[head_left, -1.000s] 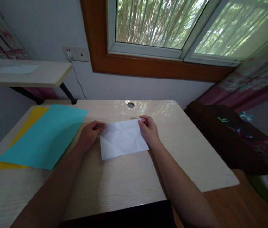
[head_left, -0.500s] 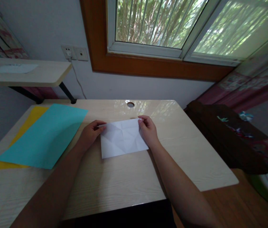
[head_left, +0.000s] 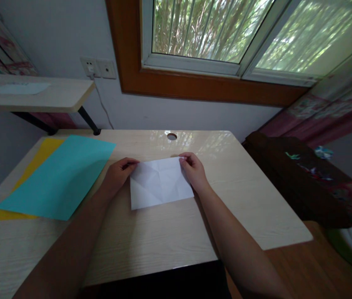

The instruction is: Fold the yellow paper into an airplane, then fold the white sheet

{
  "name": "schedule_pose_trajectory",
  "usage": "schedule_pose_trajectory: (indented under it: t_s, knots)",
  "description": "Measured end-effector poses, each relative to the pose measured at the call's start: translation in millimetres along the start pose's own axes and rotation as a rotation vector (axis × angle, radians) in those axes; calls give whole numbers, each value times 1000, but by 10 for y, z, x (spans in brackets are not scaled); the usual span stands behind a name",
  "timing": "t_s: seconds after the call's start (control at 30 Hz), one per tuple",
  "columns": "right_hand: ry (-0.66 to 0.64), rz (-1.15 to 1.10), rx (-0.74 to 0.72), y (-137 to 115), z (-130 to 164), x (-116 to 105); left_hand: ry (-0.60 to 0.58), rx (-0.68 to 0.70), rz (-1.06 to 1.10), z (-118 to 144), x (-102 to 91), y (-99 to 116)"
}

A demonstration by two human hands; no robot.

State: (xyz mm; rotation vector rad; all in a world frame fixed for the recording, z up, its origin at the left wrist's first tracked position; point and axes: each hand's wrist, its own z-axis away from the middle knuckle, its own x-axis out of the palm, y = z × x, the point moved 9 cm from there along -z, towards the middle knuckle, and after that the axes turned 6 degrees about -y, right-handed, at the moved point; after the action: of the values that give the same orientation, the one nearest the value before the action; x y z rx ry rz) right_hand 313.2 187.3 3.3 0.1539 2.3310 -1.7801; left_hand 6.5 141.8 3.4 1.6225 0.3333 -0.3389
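Observation:
A creased white sheet of paper [head_left: 161, 182] lies at the middle of the desk [head_left: 163, 236], wider than it is deep. My left hand [head_left: 118, 174] pinches its far left corner between thumb and fingers. At the far right corner, my right hand [head_left: 193, 169] grips the paper with the thumb on top and the fingers behind the edge. Fold lines cross the paper's face. The paper's underside is hidden.
To the left, a turquoise sheet [head_left: 60, 178] overlaps a yellow sheet [head_left: 38, 160]. A raised shelf [head_left: 70, 93] bears another paper [head_left: 20, 88]. A cable hole [head_left: 172, 136] lies near the desk's back edge, below the window. Dark wooden furniture [head_left: 288, 178] stands at right.
The white paper has shifted slightly left and toward me. My right hand has moved a little left with it; my left hand stays almost in place.

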Motion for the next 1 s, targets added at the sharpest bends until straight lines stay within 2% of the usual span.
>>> schedule_pose_trajectory:
  t_s: [0.23,0.43,0.63,0.83,1.0]
  knots:
    - [15,-84,93,-36,22,18,-65,-37,17,6,43,9]
    - [13,-126,32,-129,31,47,-166,-59,36,29,164,36]
    - [36,-83,-13,-177,64,11,-163,-36,33,22,169,21]
    - [32,-160,1,-84,40,39,-45,1,-1,31,86,76]
    - [-217,-292,115,-34,88,320,112,50,-69,40,-89,165]
